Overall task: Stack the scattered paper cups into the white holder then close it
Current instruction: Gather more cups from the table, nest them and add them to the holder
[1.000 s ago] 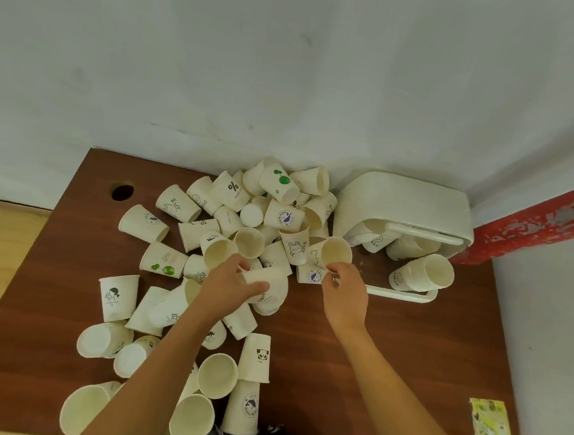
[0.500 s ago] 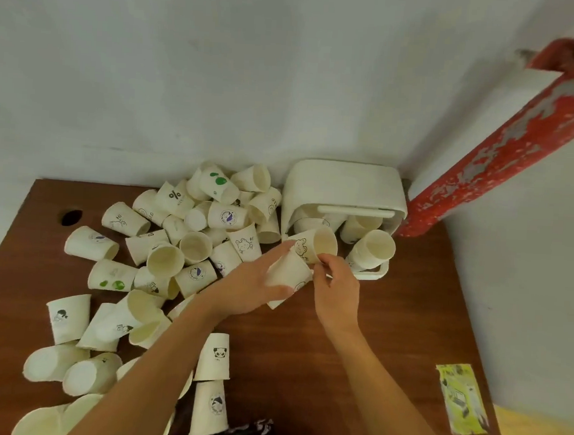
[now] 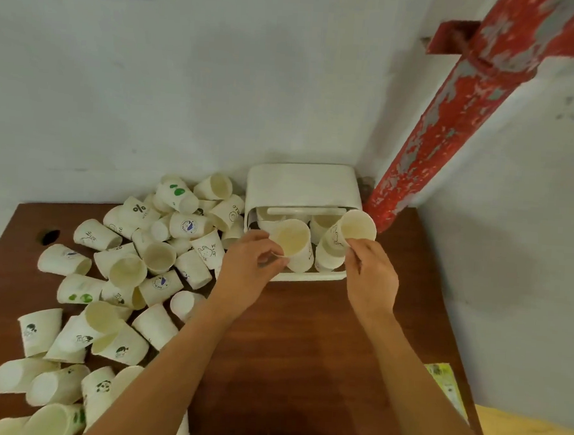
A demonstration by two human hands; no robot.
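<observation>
Paper cups (image 3: 158, 259): white, printed with small logos, many tipped on their sides, heaped over the desk's left half from far edge to near edge; white holder (image 3: 302, 188): rounded box at the desk's far right corner, lid raised, front open, stacked cups (image 3: 330, 249) leaning out of it.

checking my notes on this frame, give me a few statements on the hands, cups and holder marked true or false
1. Each hand holds a cup at the holder. True: left hand on one cup, right hand on another cup.
2. The holder is closed. False: it is open, cups showing inside.
3. Loose cups lie left of the holder. True.
4. The red pipe is left of the holder. False: it is to the right.
</observation>
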